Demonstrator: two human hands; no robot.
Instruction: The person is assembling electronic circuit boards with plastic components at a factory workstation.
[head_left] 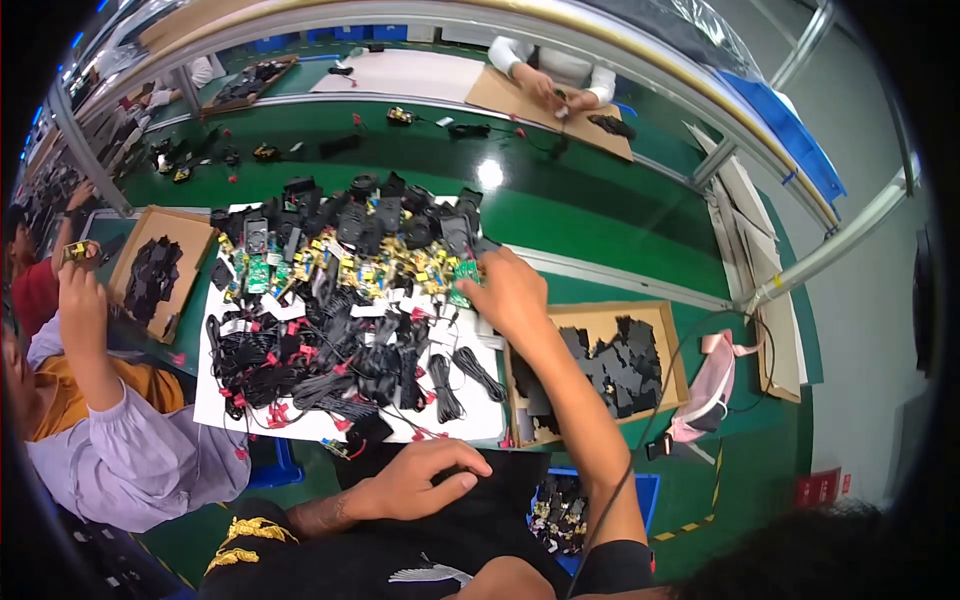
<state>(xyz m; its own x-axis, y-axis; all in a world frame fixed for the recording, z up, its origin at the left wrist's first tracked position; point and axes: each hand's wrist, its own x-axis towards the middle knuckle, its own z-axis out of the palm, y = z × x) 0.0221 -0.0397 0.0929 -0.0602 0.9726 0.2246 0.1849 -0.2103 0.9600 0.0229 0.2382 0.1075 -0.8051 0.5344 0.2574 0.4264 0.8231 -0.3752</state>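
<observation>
At the right side of a white sheet [490,425], my right hand [512,290] has its thumb and fingers closed at the edge of a green circuit board [466,272]. My fingers partly hide that board. Beside it lie black plastic housings [355,218], small boards with yellow parts [355,272] and bundled black cables [440,385] with red connectors. Close to my body, my left hand [425,480] hovers over my lap, loosely curved, thumb and index finger apart, holding nothing. Just past its fingers, a small board with a black piece [370,430] lies at the sheet's near edge.
A cardboard tray [675,345] of black foam pieces sits right of the sheet, another [190,235] on the left. A blue bin [645,500] stands below the table. A pink strap [708,390] lies at right. Co-workers sit left and across; a metal rail [790,285] crosses at right.
</observation>
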